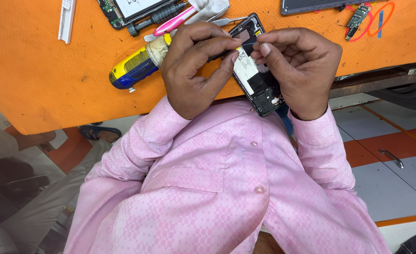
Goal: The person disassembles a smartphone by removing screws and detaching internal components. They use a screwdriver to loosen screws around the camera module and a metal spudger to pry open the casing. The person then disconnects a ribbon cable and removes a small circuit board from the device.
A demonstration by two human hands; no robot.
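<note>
Orange matting covers the work surface [38, 70], scuffed in places, and its near edge runs just above the person's pink patterned shirt [208, 178]. Both hands meet over an opened phone [257, 87], a dark frame with its back off, showing a white inner panel and small black parts near its lower end; it lies tilted over the surface's edge, its lower end overhanging toward the shirt. The left hand [194, 66] curls over the phone's upper left side, its thumb and forefinger closed on a small black strip [248, 46] that lifts off the phone's upper part. The right hand [299, 68] comes in from the other side, its fingers [264, 48] bunched and pinching the same strip at its right end, so the two hands touch there. Just left of the left hand lies a blue and yellow tool [135, 66] with a taped tip, partly under the wrist. Beyond the hands sit a pink-handled tool [172, 22], metal tweezers [226, 20], and a second opened device [128, 9] at the top edge. A white ruler-like strip [67, 19] lies far left, and a small green circuit board [358, 16] with red wire far right. Below the surface, at left, another person's sandalled foot [97, 133] rests on the floor.
</note>
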